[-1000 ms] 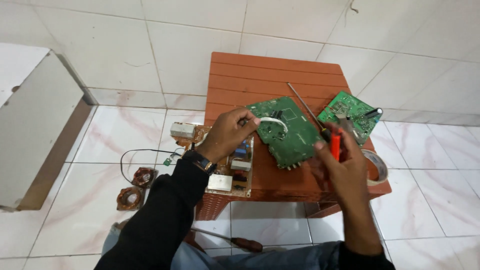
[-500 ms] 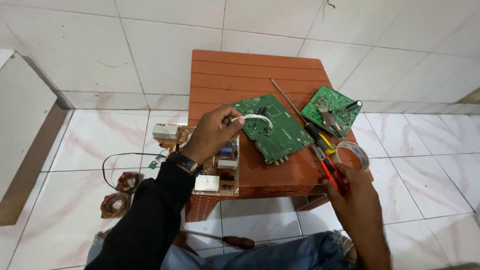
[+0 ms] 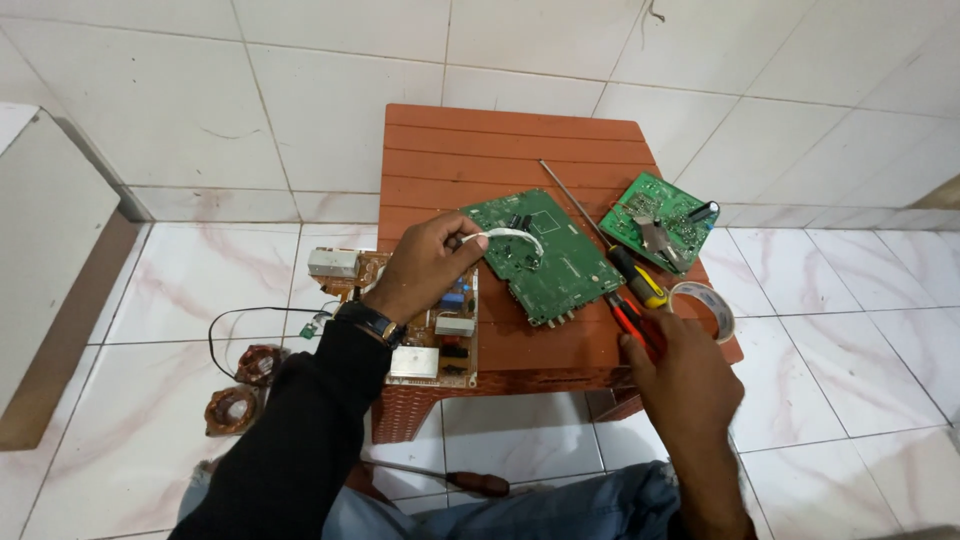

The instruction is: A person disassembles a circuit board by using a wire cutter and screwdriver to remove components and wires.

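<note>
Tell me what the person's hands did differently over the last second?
The right hand dropped from above the boards toward the table's near edge, carrying the red-handled tool down beside the tape roll. The left hand stayed put, pinching the white cable on the large green circuit board. Boards and screwdriver lie unchanged.

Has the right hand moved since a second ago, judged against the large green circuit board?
Yes. The right hand has dropped from beside the large green circuit board's right edge to the table's near corner, now on the red-handled tool.
</note>
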